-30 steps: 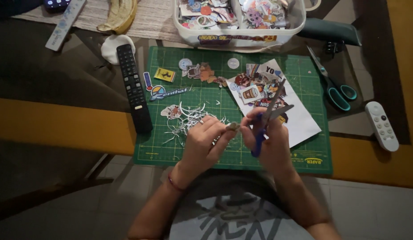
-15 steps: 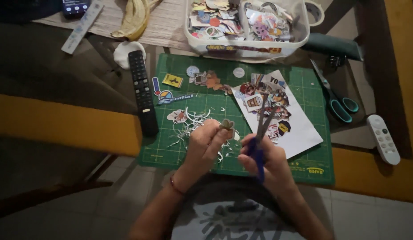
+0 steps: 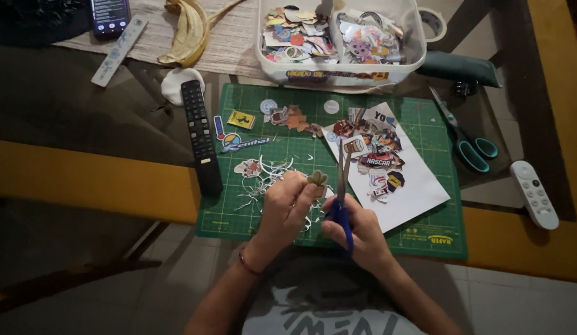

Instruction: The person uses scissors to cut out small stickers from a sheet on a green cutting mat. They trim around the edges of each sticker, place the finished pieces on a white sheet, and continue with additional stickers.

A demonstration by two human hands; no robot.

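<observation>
1. Dim room, dark glass-topped table [image 3: 83, 111] with a yellow-orange edge band, tiled floor below; green cutting mat [image 3: 425, 133] laid at the near edge.
2. Small cut-out sticker [image 3: 317, 179], greenish top over a brown base, pinched upright above the mat's near half, just left of the scissor blades.
3. Left hand [image 3: 287, 208] clenched on that sticker, thumb and fingertips closed around its lower edge.
4. Right hand [image 3: 356, 231] wrapped around the blue handles of a pair of scissors [image 3: 342, 186]; blades pointing away from the body, tips over the white sheet, nearly closed, just beside the sticker; touching or not, cannot tell.
5. Curly white paper trimmings [image 3: 263, 180] scattered on the mat directly beneath and left of both hands.
6. White backing sheet [image 3: 419, 192] to the right on the mat, tilted, carrying a cluster of colourful stickers.
7. Loose stickers [image 3: 288, 116] farther up the mat: a yellow square, round white ones, a blue-lettered strip.
8. Black remote control [image 3: 200, 136] lying lengthwise along the mat's left border.
9. White two-compartment plastic bin [image 3: 338, 73] beyond the mat, both halves full of cut-outs.
10. Teal-handled scissors [image 3: 465, 133] off the mat's right edge, white remote [image 3: 535, 194] farther right.
11. Banana peel [image 3: 186, 31], phone [image 3: 109, 15] and pale slim remote [image 3: 119, 43] on a woven runner at the far left.
</observation>
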